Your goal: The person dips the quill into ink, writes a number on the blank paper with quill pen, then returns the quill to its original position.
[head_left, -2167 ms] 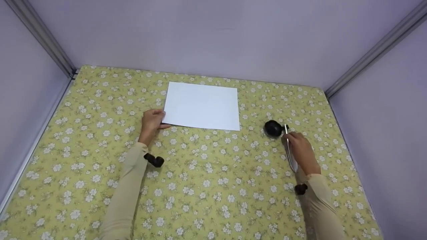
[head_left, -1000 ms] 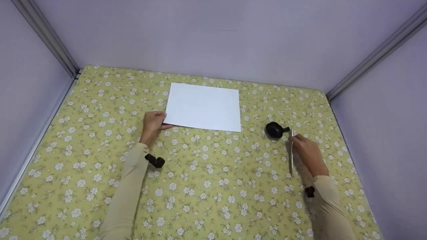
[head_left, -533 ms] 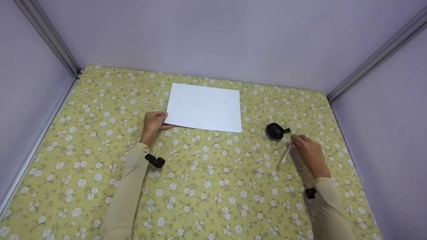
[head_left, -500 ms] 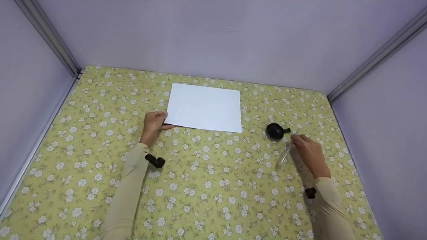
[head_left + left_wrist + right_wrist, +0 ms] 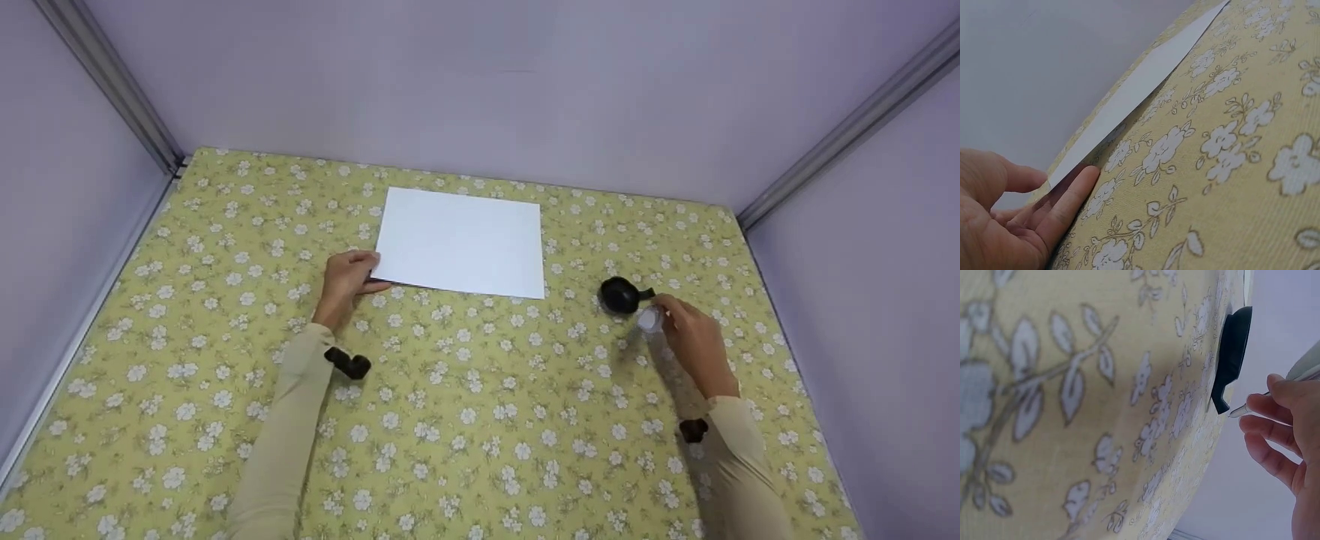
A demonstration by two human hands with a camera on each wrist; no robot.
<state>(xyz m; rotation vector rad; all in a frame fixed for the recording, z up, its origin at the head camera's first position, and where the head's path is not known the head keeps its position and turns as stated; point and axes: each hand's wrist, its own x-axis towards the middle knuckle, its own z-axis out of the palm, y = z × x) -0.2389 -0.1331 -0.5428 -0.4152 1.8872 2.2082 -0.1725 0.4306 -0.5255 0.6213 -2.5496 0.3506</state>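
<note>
While the right hand (image 5: 694, 337) pinches a pen (image 5: 1275, 391) in curled fingers, its tip points at the black inkpot (image 5: 621, 295) lying just beside it on the table (image 5: 480, 420), toward the far left of the grip; the pen's shaft looks blurred from above, so its long axis is unclear. Well apart to the left, the left hand (image 5: 346, 276) pinches the near left corner of the white paper (image 5: 461, 241), thumb on top and fingers beneath. No writing or brand shows anywhere.
</note>
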